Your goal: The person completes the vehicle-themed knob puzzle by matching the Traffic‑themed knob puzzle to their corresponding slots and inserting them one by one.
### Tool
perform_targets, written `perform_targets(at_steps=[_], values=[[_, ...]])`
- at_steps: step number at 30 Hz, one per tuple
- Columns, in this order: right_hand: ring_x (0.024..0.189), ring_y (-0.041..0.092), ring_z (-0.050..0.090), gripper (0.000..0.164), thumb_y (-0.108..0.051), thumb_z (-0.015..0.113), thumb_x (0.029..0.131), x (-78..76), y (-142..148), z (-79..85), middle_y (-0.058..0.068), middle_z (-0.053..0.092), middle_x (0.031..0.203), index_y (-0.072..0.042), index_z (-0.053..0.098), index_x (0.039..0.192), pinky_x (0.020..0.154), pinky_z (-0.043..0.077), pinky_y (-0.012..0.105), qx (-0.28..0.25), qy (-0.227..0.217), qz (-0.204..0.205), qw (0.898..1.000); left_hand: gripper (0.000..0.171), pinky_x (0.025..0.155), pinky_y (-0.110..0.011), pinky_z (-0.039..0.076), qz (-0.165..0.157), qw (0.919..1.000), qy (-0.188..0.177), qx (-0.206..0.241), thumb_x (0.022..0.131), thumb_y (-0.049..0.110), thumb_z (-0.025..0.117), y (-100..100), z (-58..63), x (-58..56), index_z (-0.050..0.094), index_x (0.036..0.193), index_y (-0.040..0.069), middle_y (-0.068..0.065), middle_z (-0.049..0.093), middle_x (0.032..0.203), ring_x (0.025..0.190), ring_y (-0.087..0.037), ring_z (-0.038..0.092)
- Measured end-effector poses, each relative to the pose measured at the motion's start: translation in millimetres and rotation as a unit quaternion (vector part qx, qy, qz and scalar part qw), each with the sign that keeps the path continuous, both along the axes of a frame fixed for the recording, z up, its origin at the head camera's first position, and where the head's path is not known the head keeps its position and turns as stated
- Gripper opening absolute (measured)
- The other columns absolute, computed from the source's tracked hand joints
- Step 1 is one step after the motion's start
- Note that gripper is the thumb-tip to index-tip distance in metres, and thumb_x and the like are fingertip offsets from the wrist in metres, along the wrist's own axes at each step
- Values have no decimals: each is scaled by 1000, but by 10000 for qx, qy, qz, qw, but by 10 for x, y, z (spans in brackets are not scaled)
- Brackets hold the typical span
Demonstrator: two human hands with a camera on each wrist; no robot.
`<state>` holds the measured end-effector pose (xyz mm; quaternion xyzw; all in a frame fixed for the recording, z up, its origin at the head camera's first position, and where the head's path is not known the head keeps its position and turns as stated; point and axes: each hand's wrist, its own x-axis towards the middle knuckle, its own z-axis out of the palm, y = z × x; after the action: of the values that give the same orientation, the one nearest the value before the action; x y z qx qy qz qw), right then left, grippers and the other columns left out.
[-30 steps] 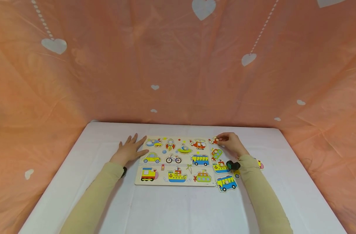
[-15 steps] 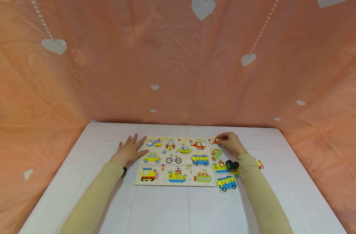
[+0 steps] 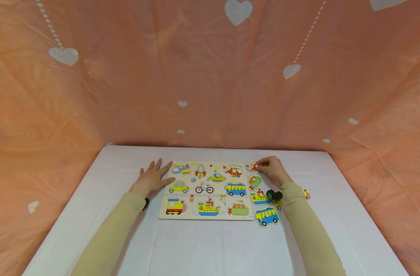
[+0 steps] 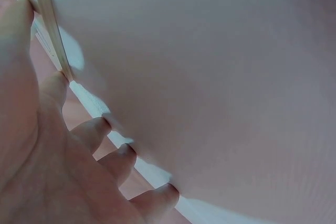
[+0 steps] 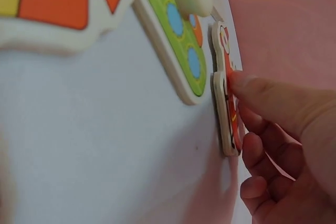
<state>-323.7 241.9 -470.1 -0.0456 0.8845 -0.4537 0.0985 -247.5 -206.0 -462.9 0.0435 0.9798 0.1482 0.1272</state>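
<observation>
A wooden peg puzzle board (image 3: 191, 212) with vehicle pictures lies mid-table. My left hand (image 3: 149, 183) is spread at its upper left; in the left wrist view the thumb and index fingertip touch the board's edge (image 4: 52, 30). Beyond the board's upper right corner, my right hand (image 3: 273, 170) pinches the red helicopter piece (image 3: 251, 166) between thumb and fingers. In the right wrist view that helicopter piece (image 5: 226, 98) lies close to the tabletop, its knob hidden by the fingers. Just below it are the green submarine piece (image 3: 255, 181) and the ship piece (image 3: 260, 198).
A blue bus piece (image 3: 266, 217) lies off the board's lower right corner. Partly under the right wrist is a yellow wheeled piece (image 3: 279, 206), and another piece (image 3: 305, 193) shows right of the sleeve. White cloth covers the table (image 3: 203, 249); an orange curtain (image 3: 210, 76) surrounds it.
</observation>
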Motion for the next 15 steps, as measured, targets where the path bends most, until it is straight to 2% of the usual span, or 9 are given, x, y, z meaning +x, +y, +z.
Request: perform_targets(at_steps=[8,15], values=[[82,20,58,23,-13,71,87,27,51,43,11,67,93,3,70,104,68,48,25,395,623,258,9969,79,103,-72,1,-40,10000,-1,29,90,57,55,-19,-18,-6,24,153,19,-24,8,156,140,-50,2],[83,20,58,22,-14,71,88,76,66,64,12,68,96,2,71,103,69,48,26,308,574,272,9975,81,103,-72,1,-10,10000,-29,50,89,59,55,-20,-16,-15,24,153,20,-24,8,156,139,-50,2]])
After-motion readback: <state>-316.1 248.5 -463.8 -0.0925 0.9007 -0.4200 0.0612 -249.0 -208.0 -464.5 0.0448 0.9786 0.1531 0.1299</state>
